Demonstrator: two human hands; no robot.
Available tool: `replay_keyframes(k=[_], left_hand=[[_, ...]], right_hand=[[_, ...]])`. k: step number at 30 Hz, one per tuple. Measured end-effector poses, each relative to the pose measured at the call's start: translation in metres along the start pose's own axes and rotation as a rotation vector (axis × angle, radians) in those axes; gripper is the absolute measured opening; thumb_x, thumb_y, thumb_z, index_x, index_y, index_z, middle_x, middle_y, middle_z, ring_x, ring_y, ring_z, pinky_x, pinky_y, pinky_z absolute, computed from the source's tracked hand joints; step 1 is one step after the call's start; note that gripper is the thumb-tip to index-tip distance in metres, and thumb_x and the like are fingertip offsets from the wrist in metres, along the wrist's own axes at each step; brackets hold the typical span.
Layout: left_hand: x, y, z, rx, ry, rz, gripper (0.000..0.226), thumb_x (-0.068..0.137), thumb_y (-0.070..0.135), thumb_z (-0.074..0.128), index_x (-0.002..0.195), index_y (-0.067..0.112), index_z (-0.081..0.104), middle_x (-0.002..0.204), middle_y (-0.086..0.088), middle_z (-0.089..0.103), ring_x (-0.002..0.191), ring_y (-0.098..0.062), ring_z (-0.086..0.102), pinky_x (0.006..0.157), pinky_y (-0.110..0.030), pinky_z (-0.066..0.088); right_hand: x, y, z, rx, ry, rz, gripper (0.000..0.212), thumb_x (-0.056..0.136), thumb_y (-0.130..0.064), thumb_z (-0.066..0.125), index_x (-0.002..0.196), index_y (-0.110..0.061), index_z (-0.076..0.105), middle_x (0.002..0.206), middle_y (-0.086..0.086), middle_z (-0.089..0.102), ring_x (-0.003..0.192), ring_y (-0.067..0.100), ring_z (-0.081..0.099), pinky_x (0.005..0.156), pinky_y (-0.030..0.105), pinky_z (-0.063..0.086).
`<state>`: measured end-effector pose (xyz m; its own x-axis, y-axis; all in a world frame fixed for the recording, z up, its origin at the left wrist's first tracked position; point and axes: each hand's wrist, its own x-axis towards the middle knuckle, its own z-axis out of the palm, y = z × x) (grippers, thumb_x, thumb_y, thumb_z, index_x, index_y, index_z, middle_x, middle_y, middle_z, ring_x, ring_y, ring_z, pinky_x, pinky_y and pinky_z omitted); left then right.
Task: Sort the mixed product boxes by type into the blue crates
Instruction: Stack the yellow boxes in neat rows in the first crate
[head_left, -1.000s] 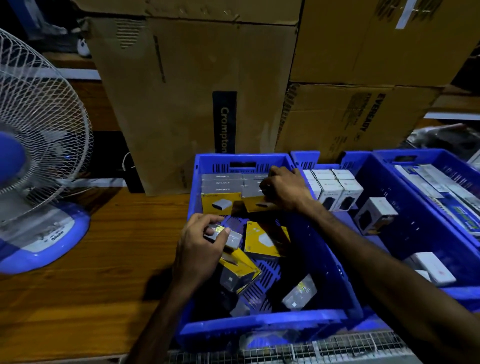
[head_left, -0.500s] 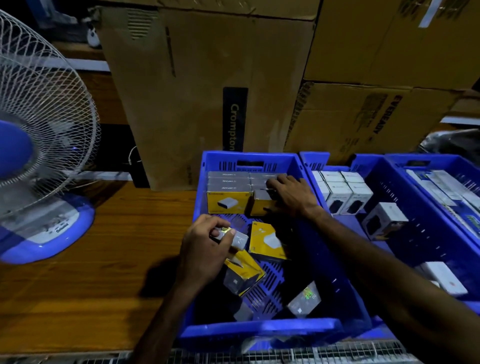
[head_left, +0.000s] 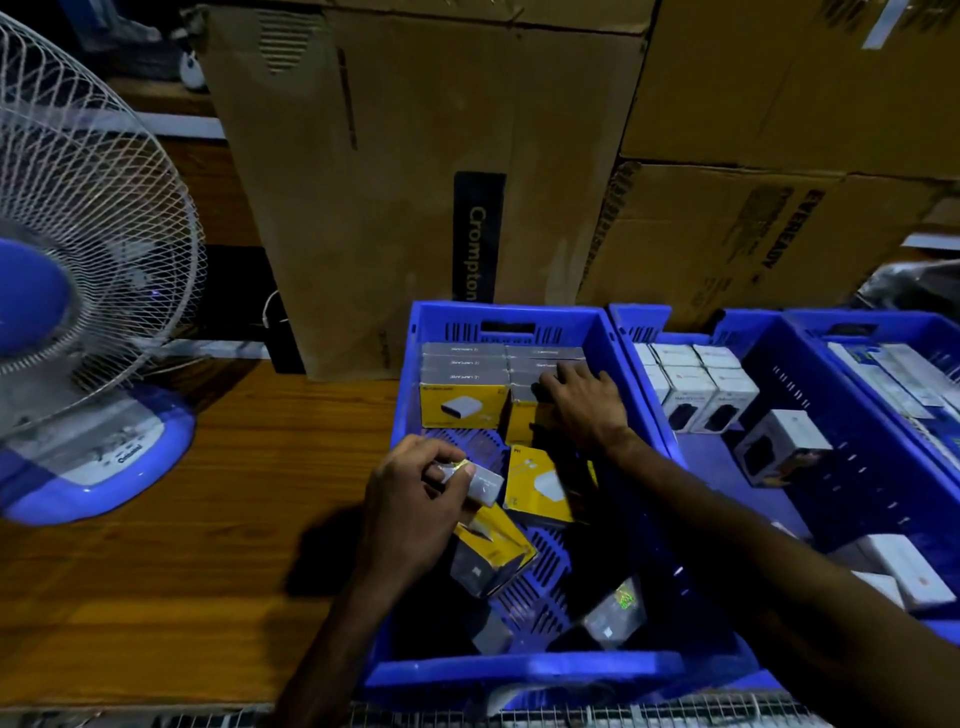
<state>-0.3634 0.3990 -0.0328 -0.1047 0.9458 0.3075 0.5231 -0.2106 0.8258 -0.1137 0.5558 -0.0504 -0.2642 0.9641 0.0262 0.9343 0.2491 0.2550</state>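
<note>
Boxes (head_left: 464, 404), yellow fronts, grey tops.

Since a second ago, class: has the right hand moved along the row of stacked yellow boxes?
Yes. The right hand has slid rightwards along the stacked yellow boxes, toward the crate's right wall, uncovering the box tops it covered.

I see three crates side by side along the tabletop's (head_left: 156, 597) right half. The near crate (head_left: 519, 675) holds a stacked row of boxes (head_left: 462, 384) against its far wall, with loose boxes (head_left: 540, 486) scattered toward its near wall. My right hand (head_left: 582, 405) rests on that row; my left hand (head_left: 410, 499) holds a small box (head_left: 480, 480) above the loose ones. The middle crate (head_left: 878, 499) sits to its right, the third crate (head_left: 935, 332) at the right edge. A fan (head_left: 78, 312) stands at the left edge. Cartons (head_left: 415, 156) stand behind the crates.
</note>
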Motion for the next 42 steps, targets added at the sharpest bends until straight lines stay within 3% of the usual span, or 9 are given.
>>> replay_keyframes(k=[10,15,18,21,24,27,33,38,42], left_hand=[[0.000,0.003,-0.002,-0.005,0.002,-0.003,0.006,0.088,0.026,0.078,0.087,0.029,0.072,0.093,0.016,0.066,0.084,-0.002,0.065,0.072,-0.040,0.060],[0.001,0.005,-0.003,-0.056,0.037,-0.033,0.009,0.090,0.017,0.078,0.087,0.023,0.072,0.092,0.012,0.067,0.081,-0.003,0.065,0.063,-0.015,0.053],[0.002,0.004,-0.005,-0.099,0.078,-0.071,0.017,0.093,0.007,0.070,0.090,0.023,0.072,0.093,0.006,0.068,0.079,-0.007,0.065,0.064,-0.016,0.053],[0.005,0.002,-0.007,-0.187,0.120,-0.133,0.036,0.091,-0.007,0.058,0.090,0.027,0.071,0.095,0.000,0.070,0.080,-0.018,0.069,0.061,-0.023,0.056],[0.005,0.004,-0.007,-0.205,0.117,-0.137,0.043,0.091,-0.012,0.050,0.091,0.026,0.070,0.096,-0.005,0.070,0.080,-0.020,0.069,0.060,-0.019,0.055],[0.005,0.004,-0.007,-0.198,0.124,-0.129,0.044,0.090,-0.013,0.048,0.092,0.025,0.070,0.097,-0.003,0.069,0.081,-0.019,0.068,0.062,-0.024,0.059],[0.004,0.008,-0.008,-0.249,0.186,-0.128,0.050,0.088,-0.014,0.050,0.086,0.033,0.068,0.097,0.001,0.070,0.080,-0.012,0.069,0.059,-0.021,0.056],[0.002,0.007,-0.009,-0.251,0.256,-0.126,0.036,0.090,-0.005,0.063,0.095,0.030,0.069,0.096,0.001,0.070,0.080,-0.013,0.067,0.064,-0.020,0.053],[0.000,0.016,-0.009,-0.291,0.269,-0.087,0.030,0.090,-0.003,0.069,0.107,0.022,0.069,0.104,0.000,0.066,0.085,0.002,0.062,0.062,-0.009,0.049]], right_hand=[[-0.022,-0.016,0.006,0.220,0.105,0.200,0.034,0.096,-0.014,0.061,0.127,-0.013,0.048,0.121,0.013,0.065,0.093,0.040,0.070,0.068,0.047,0.057],[-0.038,-0.024,-0.010,0.501,0.094,0.280,0.031,0.094,-0.023,0.067,0.123,-0.019,0.054,0.123,0.007,0.064,0.103,0.035,0.067,0.070,0.041,0.049],[-0.051,-0.034,-0.022,0.855,0.042,0.166,0.012,0.094,-0.029,0.069,0.103,-0.028,0.061,0.103,-0.006,0.072,0.096,0.017,0.070,0.080,0.044,0.059],[-0.068,-0.046,-0.035,1.042,-0.055,-0.063,0.019,0.093,-0.019,0.071,0.111,-0.022,0.066,0.099,-0.005,0.072,0.096,0.005,0.069,0.089,0.042,0.058],[-0.091,-0.054,-0.045,1.046,-0.167,-0.208,0.052,0.084,-0.016,0.075,0.133,-0.023,0.059,0.119,-0.005,0.066,0.113,0.006,0.062,0.093,0.031,0.055],[-0.103,-0.063,-0.046,0.948,-0.161,-0.219,0.074,0.080,-0.037,0.080,0.145,-0.034,0.047,0.134,-0.008,0.056,0.123,0.009,0.055,0.099,0.031,0.049],[-0.102,-0.075,-0.047,0.783,0.116,-0.109,0.052,0.088,-0.052,0.070,0.134,-0.029,0.058,0.124,-0.010,0.063,0.113,0.010,0.060,0.089,0.038,0.052],[-0.097,-0.050,-0.047,1.278,0.148,0.238,0.039,0.085,-0.048,0.079,0.111,-0.022,0.067,0.091,-0.007,0.067,0.089,0.015,0.070,0.077,0.037,0.056],[-0.109,-0.040,-0.051,1.756,0.119,0.330,0.027,0.097,-0.028,0.070,0.110,-0.004,0.068,0.098,0.008,0.076,0.093,0.024,0.075,0.077,0.039,0.058]])
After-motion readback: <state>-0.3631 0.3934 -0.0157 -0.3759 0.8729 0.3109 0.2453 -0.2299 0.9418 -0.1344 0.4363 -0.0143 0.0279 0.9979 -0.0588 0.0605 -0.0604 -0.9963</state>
